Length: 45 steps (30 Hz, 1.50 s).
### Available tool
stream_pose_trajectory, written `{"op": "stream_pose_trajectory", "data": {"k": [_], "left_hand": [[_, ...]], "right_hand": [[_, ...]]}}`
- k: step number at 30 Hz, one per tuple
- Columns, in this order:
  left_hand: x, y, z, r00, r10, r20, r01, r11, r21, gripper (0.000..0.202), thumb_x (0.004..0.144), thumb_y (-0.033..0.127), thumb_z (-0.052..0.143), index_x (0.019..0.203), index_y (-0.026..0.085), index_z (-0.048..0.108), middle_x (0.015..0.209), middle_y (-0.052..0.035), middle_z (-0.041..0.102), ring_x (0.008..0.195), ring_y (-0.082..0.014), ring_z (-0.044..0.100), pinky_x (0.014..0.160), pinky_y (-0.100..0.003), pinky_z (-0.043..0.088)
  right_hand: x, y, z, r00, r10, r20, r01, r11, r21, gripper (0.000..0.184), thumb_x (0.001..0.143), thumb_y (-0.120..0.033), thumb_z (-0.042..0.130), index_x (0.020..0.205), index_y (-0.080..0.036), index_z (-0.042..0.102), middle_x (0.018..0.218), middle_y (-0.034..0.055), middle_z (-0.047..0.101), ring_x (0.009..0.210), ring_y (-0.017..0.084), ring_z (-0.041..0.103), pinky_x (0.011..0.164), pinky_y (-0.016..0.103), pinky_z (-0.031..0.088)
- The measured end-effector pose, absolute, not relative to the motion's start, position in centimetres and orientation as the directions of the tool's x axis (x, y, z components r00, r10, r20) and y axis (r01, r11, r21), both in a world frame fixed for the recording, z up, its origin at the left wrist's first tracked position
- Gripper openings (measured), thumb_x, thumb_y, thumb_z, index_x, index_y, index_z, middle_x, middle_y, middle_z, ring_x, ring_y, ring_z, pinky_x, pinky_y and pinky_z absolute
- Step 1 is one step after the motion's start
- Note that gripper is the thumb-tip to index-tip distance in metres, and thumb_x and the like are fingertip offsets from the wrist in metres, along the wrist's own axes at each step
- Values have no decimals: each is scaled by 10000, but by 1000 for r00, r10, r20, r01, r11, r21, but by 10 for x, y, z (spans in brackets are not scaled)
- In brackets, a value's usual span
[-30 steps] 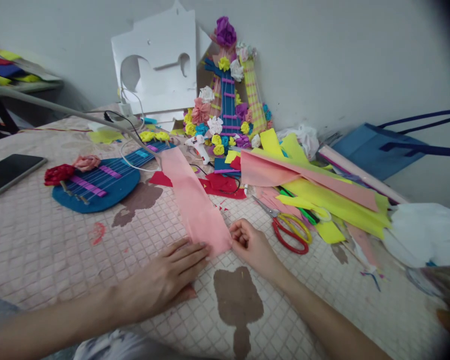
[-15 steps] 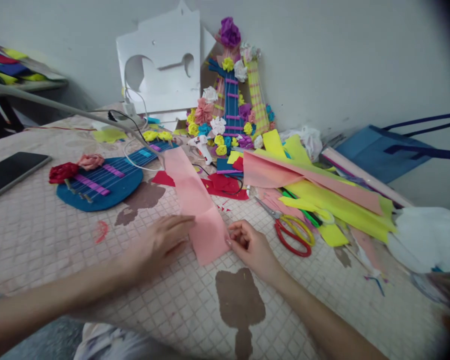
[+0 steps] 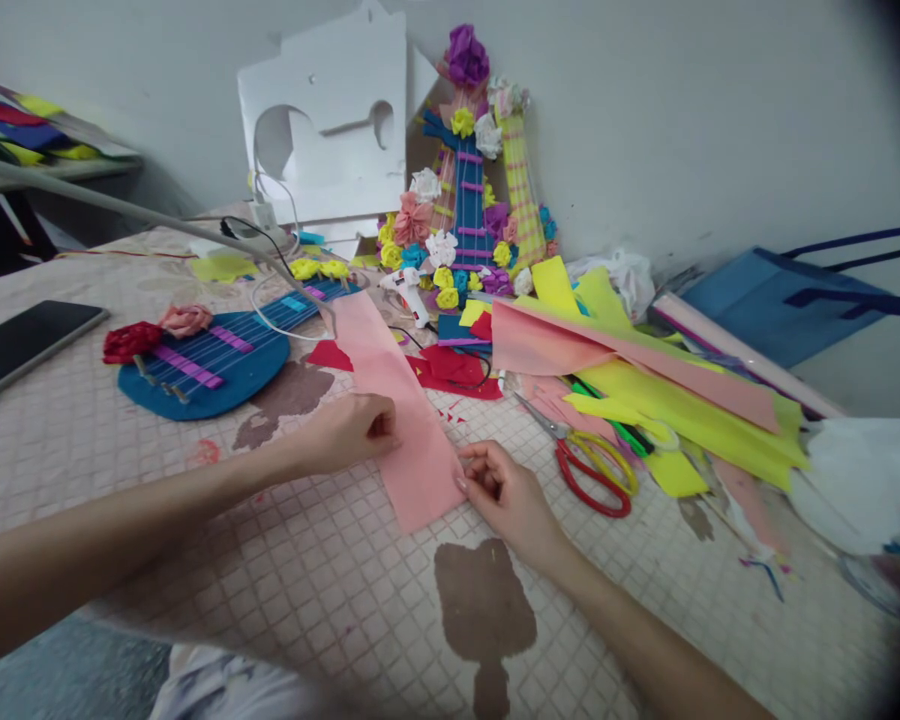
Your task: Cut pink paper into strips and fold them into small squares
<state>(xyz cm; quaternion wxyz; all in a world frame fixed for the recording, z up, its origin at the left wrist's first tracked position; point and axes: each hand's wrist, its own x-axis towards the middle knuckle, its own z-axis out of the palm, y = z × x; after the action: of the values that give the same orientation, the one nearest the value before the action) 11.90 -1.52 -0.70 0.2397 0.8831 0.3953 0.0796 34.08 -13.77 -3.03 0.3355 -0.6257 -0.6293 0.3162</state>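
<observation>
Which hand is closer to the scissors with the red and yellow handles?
Right. The right hand is by the right edge of the pink paper strip, left of the scissors and not touching them. The left hand is farther away, at the strip's left edge.

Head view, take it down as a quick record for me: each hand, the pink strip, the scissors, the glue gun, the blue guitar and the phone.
Left hand: curled at the left side of the pink strip; grip unclear
Right hand: fingertips at the strip's right edge; grip unclear
Pink strip: lying lengthwise away from the person
Scissors: on the table, right of the strip
Glue gun: just beyond the strip's far end
Blue guitar: left of the strip, flowers on it
Phone: far left
</observation>
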Motion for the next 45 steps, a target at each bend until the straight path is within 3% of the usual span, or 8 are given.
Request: {"op": "stream_pose_trajectory", "data": {"k": [6, 10, 15, 19, 29, 36, 39, 45], "left_hand": [[117, -11, -5, 681, 732, -32, 631, -563, 534, 217, 792, 382, 546, 833, 172, 577, 713, -1, 609, 607, -129, 519, 553, -235, 338], [116, -11, -5, 695, 718, -32, 631, -588, 506, 213, 698, 360, 635, 765, 171, 564, 747, -4, 595, 644, -137, 512, 563, -238, 336], [118, -11, -7, 685, 727, -42, 623, -555, 551, 155, 732, 311, 581, 700, 168, 533, 674, 1, 567, 584, -122, 475, 530, -236, 323], [116, -10, -8, 663, 748, -28, 609, -518, 601, 175, 759, 327, 570, 832, 168, 566, 726, -6, 602, 618, -129, 516, 564, -233, 358], [120, -15, -7, 654, 755, -41, 665, -547, 509, 152, 732, 320, 583, 721, 171, 555, 731, -13, 600, 628, -139, 505, 558, -247, 342], [115, -7, -8, 638, 770, 16, 646, -546, 534, 168, 794, 292, 504, 868, 159, 576, 801, -39, 631, 659, -143, 539, 594, -251, 378], [112, -3, -8, 646, 763, 6, 656, -560, 506, 187, 813, 307, 481, 842, 159, 591, 809, -47, 631, 683, -149, 545, 607, -254, 376], [114, -8, -13, 677, 735, 35, 638, -610, 469, 205, 739, 374, 592, 742, 173, 551, 768, -23, 599, 618, -131, 498, 549, -238, 327]], "right_hand": [[341, -137, -32, 29, 998, 53, 571, 27, -821, 221, 803, -213, 557, 1024, -218, 543, 722, -40, 580, 569, 104, 522, 547, 219, 392], [341, -136, -33, 43, 997, 66, 572, 30, -820, 223, 804, -210, 558, 1025, -221, 540, 734, -39, 585, 566, 101, 522, 544, 220, 394], [341, -137, -34, 44, 997, 63, 576, 26, -817, 225, 803, -207, 558, 1027, -224, 546, 742, -37, 586, 572, 106, 527, 558, 230, 404], [340, -138, -36, 58, 994, 90, 545, 44, -837, 217, 815, -214, 549, 1032, -223, 543, 767, -26, 592, 612, 116, 555, 577, 237, 419], [341, -135, -37, 89, 990, 108, 543, 43, -838, 202, 819, -233, 557, 1019, -213, 543, 761, -16, 601, 623, 125, 575, 576, 244, 430], [339, -135, -34, 101, 989, 108, 577, 30, -816, 189, 827, -258, 543, 1010, -215, 536, 740, -15, 608, 593, 124, 561, 565, 240, 422], [339, -134, -34, 100, 989, 108, 604, 26, -797, 191, 821, -251, 543, 1009, -216, 533, 714, -24, 597, 569, 118, 543, 560, 239, 414], [340, -133, -37, 99, 989, 110, 628, 24, -778, 207, 807, -237, 549, 1013, -217, 533, 712, -32, 591, 555, 112, 541, 549, 233, 407]]}}
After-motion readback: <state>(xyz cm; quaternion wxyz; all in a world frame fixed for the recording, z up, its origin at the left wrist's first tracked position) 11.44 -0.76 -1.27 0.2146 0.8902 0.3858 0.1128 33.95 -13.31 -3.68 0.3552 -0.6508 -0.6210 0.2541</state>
